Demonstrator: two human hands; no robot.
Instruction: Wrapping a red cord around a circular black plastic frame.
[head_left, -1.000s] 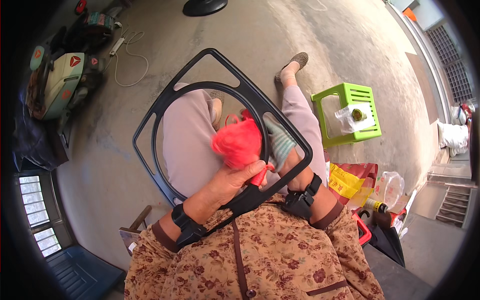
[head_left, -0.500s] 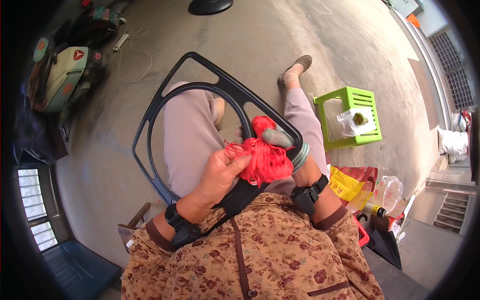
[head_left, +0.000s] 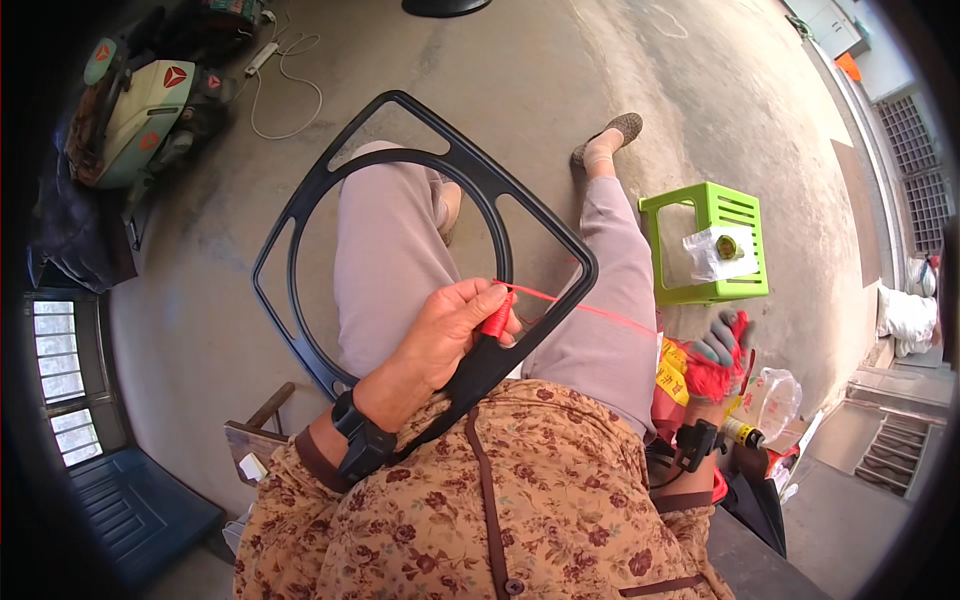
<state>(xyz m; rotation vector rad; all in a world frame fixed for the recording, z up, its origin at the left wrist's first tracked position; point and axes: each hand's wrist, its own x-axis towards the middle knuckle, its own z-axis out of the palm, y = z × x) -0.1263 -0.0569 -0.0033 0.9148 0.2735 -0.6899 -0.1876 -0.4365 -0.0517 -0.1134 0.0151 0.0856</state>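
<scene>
A black plastic frame (head_left: pixel 468 172), a rounded square with a round ring inside, lies tilted over my lap. My left hand (head_left: pixel 445 330) pinches its ring where a tight red wrapping (head_left: pixel 497 315) covers a short stretch. From there a taut red cord (head_left: pixel 612 316) runs right to my gloved right hand (head_left: pixel 718 348), held out beyond my knee. That hand is closed around a bundle of red cord (head_left: pixel 703 376), its grey fingertips partly blurred. The ring's section under my left fingers is hidden.
A green plastic stool (head_left: pixel 660 240) stands to the right, bearing a white plastic bag (head_left: pixel 705 258). Red and yellow packaging (head_left: pixel 672 370) and a clear plastic container (head_left: pixel 775 400) lie beside my right hand. A scooter (head_left: pixel 150 120) and a white power strip (head_left: pixel 262 58) are far left.
My right hand has swung away from the frame to the right with the red cord bundle, drawing the cord taut. The red wrapping under my left hand now shows.
</scene>
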